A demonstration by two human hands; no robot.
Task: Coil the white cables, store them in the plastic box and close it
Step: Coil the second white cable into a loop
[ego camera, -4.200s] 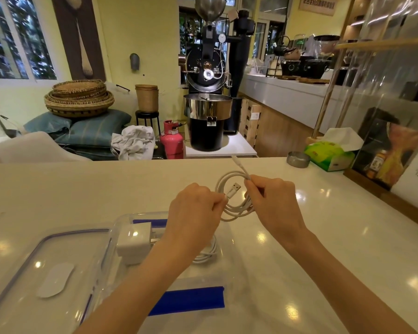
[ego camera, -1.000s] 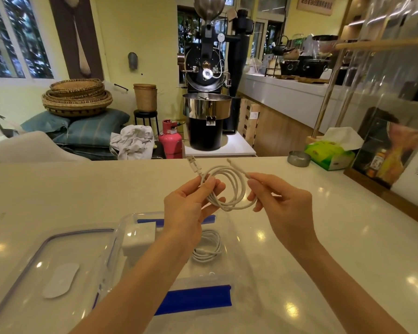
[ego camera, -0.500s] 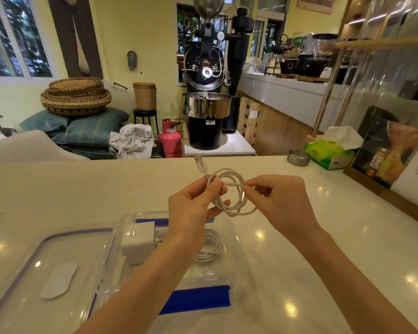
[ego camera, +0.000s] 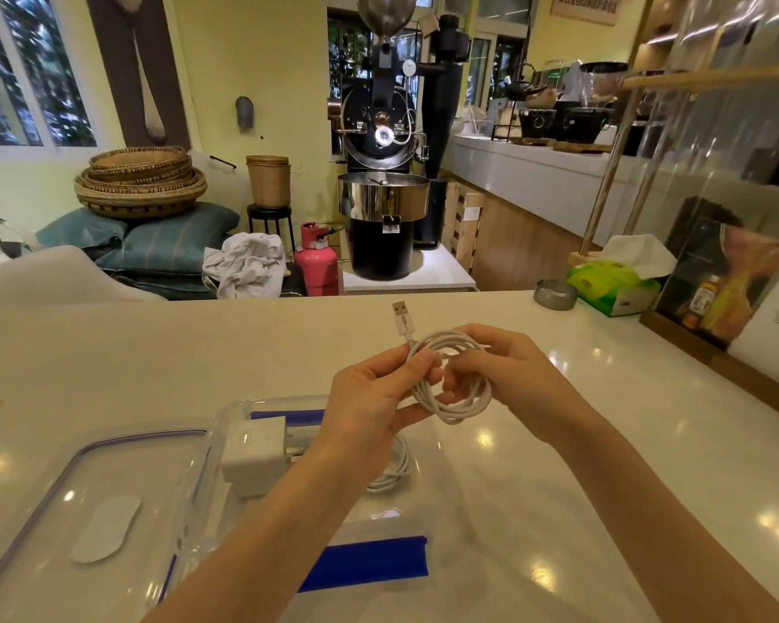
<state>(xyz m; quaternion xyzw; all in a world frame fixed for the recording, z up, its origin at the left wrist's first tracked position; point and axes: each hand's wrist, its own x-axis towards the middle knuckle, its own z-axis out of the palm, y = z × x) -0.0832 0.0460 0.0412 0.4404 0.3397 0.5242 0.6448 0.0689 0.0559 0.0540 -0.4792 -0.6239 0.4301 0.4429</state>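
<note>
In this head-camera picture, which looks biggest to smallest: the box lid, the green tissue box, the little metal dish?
1. Box lid, though it lies nearest the camera.
2. Green tissue box.
3. Metal dish, clearly smallest.

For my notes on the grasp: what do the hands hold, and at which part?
Both hold the coiled cable: the left hand pinches the loops just below the USB plug; the right hand grips the coil's opposite side.

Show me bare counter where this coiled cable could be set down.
Free: the white counter right of the right hand, short of the green tissue box; also the far-left stretch. Crowded: the clear plastic box and its lid under the left hand.
</note>
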